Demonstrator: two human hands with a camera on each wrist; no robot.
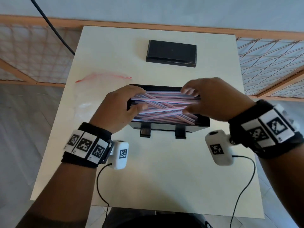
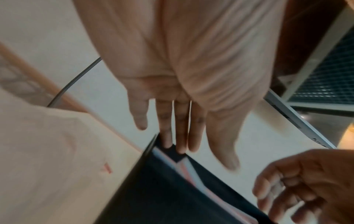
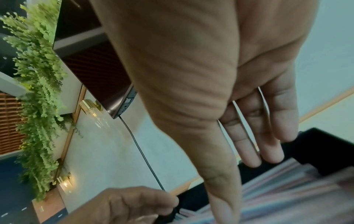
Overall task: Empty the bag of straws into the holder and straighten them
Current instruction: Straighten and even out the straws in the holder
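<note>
A black holder [image 1: 203, 125] stands mid-table, filled with red, white and blue striped straws [image 1: 164, 104] that lie crisscrossed. My left hand [image 1: 139, 99] is at the pile's left end, with straight fingers [image 2: 180, 136] reaching down onto the straw ends [image 2: 191, 171] inside the holder's wall [image 2: 153, 197]. My right hand [image 1: 185, 101] is at the right end, fingers [image 3: 268, 136] straight and thumb extended over the straws [image 3: 287, 189]. Neither hand curls round anything. The clear bag [image 1: 98, 96] with a red zip lies flat and empty to the left.
A flat black lid [image 1: 171, 53] lies at the far side of the white table [image 1: 148, 178]. A dark cable [image 1: 54, 28] runs down behind the table's far-left corner. Wooden lattice screens [image 1: 271, 63] stand at both sides.
</note>
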